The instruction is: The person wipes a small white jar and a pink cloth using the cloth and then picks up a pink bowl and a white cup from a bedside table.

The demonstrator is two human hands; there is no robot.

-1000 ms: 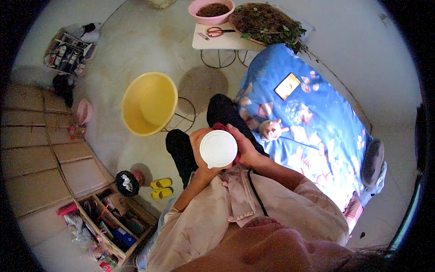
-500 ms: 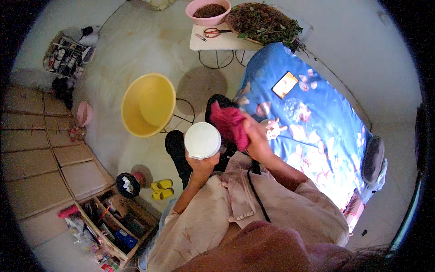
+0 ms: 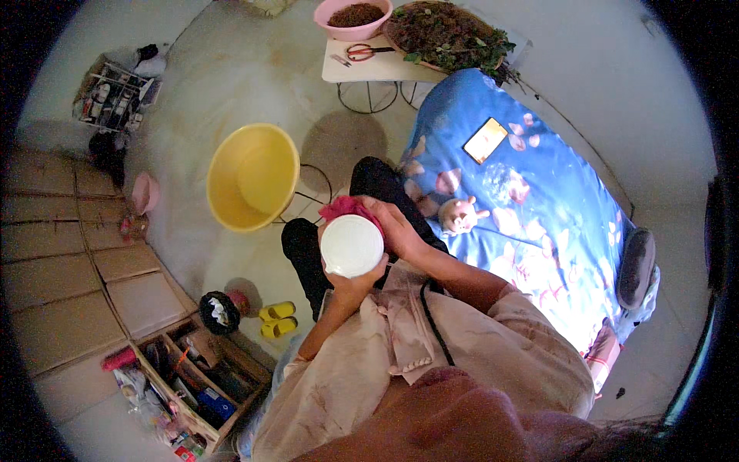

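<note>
In front of my lap I hold a round container with a white top [image 3: 352, 246]; its sides are mostly hidden. My left hand [image 3: 356, 284] is closed around its near side from below. A crumpled dark pink cloth [image 3: 346, 206] lies against the container's far edge. My right hand [image 3: 391, 228] is closed on the cloth and presses it to the far right side. Which parts of the container the cloth covers below the rim, I cannot tell.
A yellow basin [image 3: 254, 177] stands ahead to the left. On my right is a bed with a blue flowered sheet [image 3: 554, 200], bearing a phone [image 3: 486, 141] and a plush toy [image 3: 459, 215]. Scissors [image 3: 362, 52] lie on a white table [image 3: 339, 71]. Yellow slippers [image 3: 278, 319] and a wooden drawer box [image 3: 254, 375] are lower left.
My right hand has brought the pink cloth left from beside the container onto its far edge. The container has shifted slightly right and nearer to me.
</note>
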